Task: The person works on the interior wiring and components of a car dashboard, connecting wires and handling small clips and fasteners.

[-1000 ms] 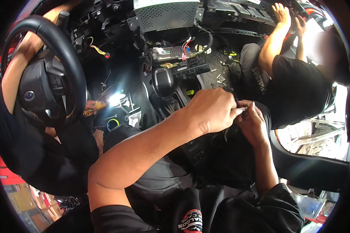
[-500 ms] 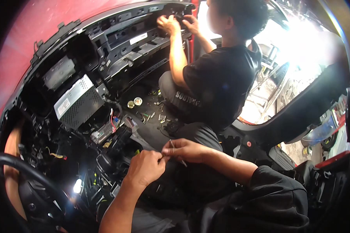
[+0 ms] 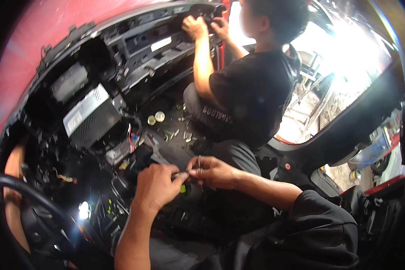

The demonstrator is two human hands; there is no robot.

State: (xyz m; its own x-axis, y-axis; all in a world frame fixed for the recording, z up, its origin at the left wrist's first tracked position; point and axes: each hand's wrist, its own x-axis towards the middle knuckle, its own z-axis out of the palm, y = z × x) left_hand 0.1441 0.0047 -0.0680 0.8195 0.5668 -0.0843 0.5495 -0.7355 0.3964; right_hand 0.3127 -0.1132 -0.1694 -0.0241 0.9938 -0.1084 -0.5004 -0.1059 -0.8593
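Note:
In the middle of the car's cabin, my two hands meet with fingertips close together. My left hand (image 3: 155, 189) is closed in a pinch, and a small pale piece shows between its fingertips and those of the other hand; its kind is too small to tell. My right hand (image 3: 216, 173) is closed round a thin metal tool (image 3: 200, 163), which stands nearly upright across the fingers. Below the hands, a small yellow-green piece (image 3: 183, 188) shows against the dark console.
A co-worker (image 3: 252, 85) in a black shirt reaches into the stripped dashboard (image 3: 141, 63) ahead. A metal box unit (image 3: 92, 117) hangs from its middle. The steering wheel (image 3: 31, 193) is at left, beside a bright lamp (image 3: 84, 210). Small parts (image 3: 175, 133) litter the floor.
My left hand has shifted slightly left and up, and my fingertips have drawn a little apart. The thin tool in my right hand has turned from slanted to nearly upright.

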